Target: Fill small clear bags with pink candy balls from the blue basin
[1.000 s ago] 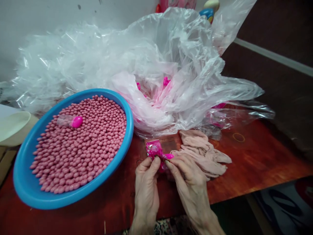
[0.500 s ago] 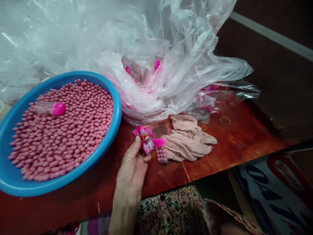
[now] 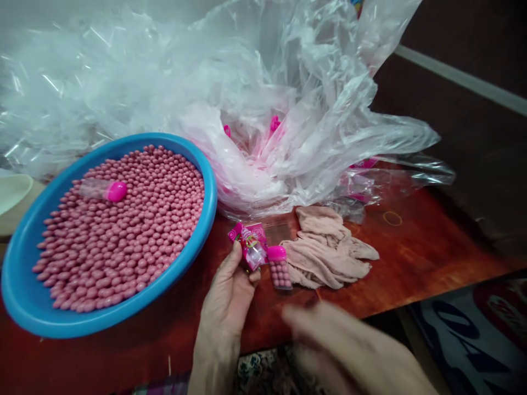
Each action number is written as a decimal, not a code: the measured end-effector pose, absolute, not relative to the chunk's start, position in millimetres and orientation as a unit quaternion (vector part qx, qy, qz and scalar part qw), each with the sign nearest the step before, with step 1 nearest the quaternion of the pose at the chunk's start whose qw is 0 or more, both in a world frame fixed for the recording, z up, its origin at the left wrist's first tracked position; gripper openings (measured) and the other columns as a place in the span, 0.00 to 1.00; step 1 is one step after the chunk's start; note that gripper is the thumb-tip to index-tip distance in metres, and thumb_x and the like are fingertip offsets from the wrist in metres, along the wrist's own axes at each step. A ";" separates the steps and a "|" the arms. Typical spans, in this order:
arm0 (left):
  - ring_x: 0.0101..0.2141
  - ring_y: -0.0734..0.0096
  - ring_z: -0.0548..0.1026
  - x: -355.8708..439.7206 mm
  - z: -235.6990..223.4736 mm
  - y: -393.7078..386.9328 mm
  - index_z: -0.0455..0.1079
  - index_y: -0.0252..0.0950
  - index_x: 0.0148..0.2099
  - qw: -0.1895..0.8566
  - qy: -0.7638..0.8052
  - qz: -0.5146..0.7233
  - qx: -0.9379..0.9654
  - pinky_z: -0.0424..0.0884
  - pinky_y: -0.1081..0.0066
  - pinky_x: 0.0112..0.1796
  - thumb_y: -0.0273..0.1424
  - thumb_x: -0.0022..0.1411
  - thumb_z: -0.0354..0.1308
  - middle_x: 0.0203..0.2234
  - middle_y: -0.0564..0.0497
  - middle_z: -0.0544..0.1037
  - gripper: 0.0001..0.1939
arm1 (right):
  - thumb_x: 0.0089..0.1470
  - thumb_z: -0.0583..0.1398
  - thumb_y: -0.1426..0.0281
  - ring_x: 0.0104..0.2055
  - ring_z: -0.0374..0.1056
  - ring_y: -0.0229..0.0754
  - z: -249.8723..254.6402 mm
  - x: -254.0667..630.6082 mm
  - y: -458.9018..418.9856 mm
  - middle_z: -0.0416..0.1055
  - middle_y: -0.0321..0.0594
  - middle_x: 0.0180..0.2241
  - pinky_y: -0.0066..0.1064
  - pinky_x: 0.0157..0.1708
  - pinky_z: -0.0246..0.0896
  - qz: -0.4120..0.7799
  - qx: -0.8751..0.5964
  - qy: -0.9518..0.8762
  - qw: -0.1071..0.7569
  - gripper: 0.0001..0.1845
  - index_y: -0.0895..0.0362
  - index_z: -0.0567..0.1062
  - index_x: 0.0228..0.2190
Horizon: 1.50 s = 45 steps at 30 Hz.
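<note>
My left hand (image 3: pixel 230 291) pinches a small pink printed plastic packet (image 3: pixel 251 244) between thumb and fingers, above the table. Just right of it lies a little clear container (image 3: pixel 280 274) filled with pink candy balls, its bright pink cap (image 3: pixel 276 253) on. My right hand (image 3: pixel 346 345) is at the lower right, smeared by motion, so its fingers are unclear. To the left stands a blue basin (image 3: pixel 211 192) full of pink candy balls (image 3: pixel 123 236). On the candies rests another clear container with a pink cap (image 3: pixel 116 191); no candies show inside it.
A crumpled beige cloth (image 3: pixel 325 252) lies right of the capped container. Behind it heaps a large clear plastic bag (image 3: pixel 267 186) with pink pieces inside. A rubber band (image 3: pixel 392 218) is on the reddish table (image 3: pixel 428 241). A pale bowl (image 3: pixel 16 197) stands at far left.
My right hand has come into view from the lower right. My left hand keeps hold of the pink packet. The whole scene has shifted slightly right and down in view.
</note>
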<state>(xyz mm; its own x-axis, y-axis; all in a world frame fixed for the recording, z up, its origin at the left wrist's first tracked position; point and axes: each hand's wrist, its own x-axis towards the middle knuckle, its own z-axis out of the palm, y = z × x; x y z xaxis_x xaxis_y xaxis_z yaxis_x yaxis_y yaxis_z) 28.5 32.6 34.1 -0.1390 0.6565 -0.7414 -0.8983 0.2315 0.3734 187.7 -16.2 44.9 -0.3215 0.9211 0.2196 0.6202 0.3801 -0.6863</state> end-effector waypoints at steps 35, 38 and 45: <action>0.28 0.74 0.77 52.4 25.4 39.1 0.76 0.30 0.35 0.612 0.460 0.630 -0.131 0.74 0.75 0.31 0.20 0.63 0.49 0.31 0.46 0.81 0.14 | 0.53 0.62 0.68 0.31 0.73 0.43 0.7 159.4 -4.9 0.76 0.43 0.33 0.29 0.28 0.73 0.430 -0.580 -0.504 0.474 0.10 0.56 0.73 0.38; 0.31 0.73 0.77 54.8 21.3 36.1 0.76 0.31 0.37 0.622 0.456 0.630 -0.093 0.74 0.73 0.36 0.22 0.62 0.51 0.33 0.45 0.81 0.11 | 0.53 0.62 0.68 0.31 0.74 0.43 -0.6 158.5 -3.8 0.76 0.43 0.33 0.30 0.28 0.73 0.430 -0.580 -0.503 0.476 0.10 0.57 0.73 0.39; 0.34 0.70 0.77 57.7 18.8 32.3 0.77 0.34 0.37 0.621 0.459 0.635 -0.003 0.71 0.69 0.44 0.26 0.53 0.64 0.34 0.48 0.81 0.07 | 0.54 0.61 0.71 0.34 0.73 0.42 -0.4 159.7 -1.3 0.75 0.41 0.35 0.30 0.32 0.73 0.366 -0.583 -0.552 0.471 0.09 0.55 0.73 0.40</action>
<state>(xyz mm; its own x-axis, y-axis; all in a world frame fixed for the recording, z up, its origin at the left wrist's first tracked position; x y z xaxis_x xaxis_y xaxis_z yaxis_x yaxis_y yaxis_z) 57.7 32.3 18.8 -0.2278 0.7868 -0.5736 -0.7916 0.1934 0.5797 159.7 -1.3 -0.4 0.1236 0.9879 0.0933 0.2987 0.0526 -0.9529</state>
